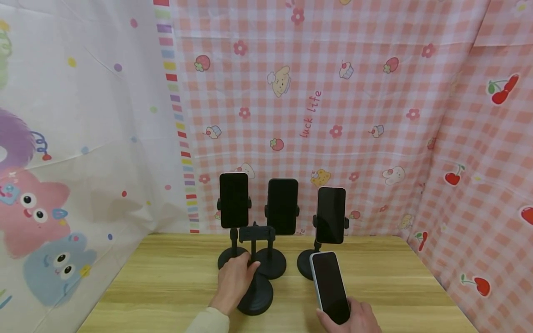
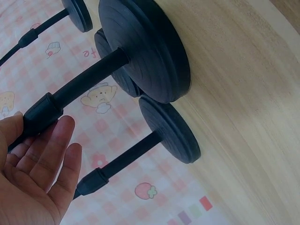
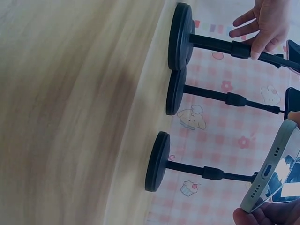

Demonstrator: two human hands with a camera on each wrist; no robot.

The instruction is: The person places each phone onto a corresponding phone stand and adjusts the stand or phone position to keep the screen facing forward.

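My left hand (image 1: pixel 234 281) grips the pole of a black phone stand (image 1: pixel 257 299), the nearest one, at its collar. That stand's clamp (image 1: pixel 257 234) carries no phone, and its round base stands on the table. In the left wrist view, thumb and fingers (image 2: pixel 61 145) pinch the collar. My right hand (image 1: pixel 357 318) holds a smartphone (image 1: pixel 331 286) by its lower end, screen up and tilted, right of the stand. The right wrist view shows the phone's pale case (image 3: pixel 269 168) with its charging port and speaker holes.
Behind stand three more black stands, each clamping a dark-screened phone: left (image 1: pixel 234 201), middle (image 1: pixel 282 206) and right (image 1: pixel 331 215). The middle base (image 1: pixel 272 264) lies close behind the held stand. A wood-grain table (image 1: pixel 166 282) meets a pink checked cloth (image 1: pixel 366 152) at its back.
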